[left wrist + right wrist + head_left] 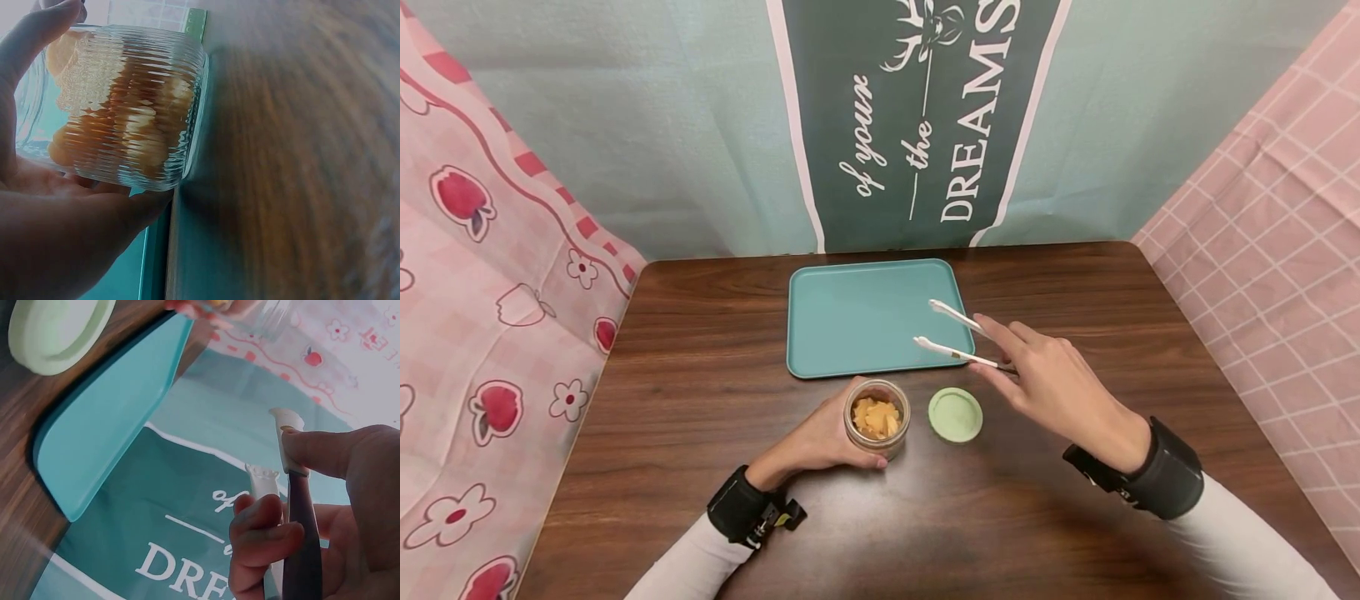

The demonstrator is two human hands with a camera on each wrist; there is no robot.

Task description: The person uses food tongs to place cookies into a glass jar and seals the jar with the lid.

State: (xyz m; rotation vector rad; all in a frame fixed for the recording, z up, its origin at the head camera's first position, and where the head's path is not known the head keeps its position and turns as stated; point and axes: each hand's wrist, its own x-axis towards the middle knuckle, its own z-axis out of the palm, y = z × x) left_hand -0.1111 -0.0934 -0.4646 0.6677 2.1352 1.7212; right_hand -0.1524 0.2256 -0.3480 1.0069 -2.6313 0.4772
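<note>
A clear ribbed glass jar (877, 419) stands on the table, holding several yellow-orange pieces (134, 112) that look like food. My left hand (823, 433) grips the jar from its left side, the thumb near the front. In my right hand (1048, 379) is a pair of tongs (955, 353) with white tips and darker arms. Their tips stand apart above the right part of a teal tray (857, 321), with nothing between them. Fingers and thumb lie on the two arms in the right wrist view, where the tongs (302, 531) show close up.
A pale green round lid (955, 415) lies on the table between the jar and my right hand. The brown wooden table (700, 333) ends at a grey-green cloth backdrop (700, 150). Pink patterned cloths hang at the left (497, 333) and right (1262, 250).
</note>
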